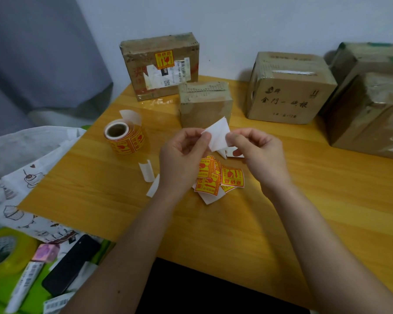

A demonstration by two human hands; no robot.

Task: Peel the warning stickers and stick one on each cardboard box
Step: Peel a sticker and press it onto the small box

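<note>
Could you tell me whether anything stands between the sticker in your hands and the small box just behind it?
Nothing visible does: the sticker piece, pinched by the left hand and right hand, is just before the small box.

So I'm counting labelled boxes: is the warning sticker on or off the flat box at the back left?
On. A yellow and red warning sticker sits on the front face of the flat box, above its white shipping label.

I am seeing yellow stickers [233, 177] printed in red lying on an orange wood-grain table [281, 200], brown cardboard boxes [288, 91] far, and a white cupcake-patterned cloth [14, 198] left.
</note>
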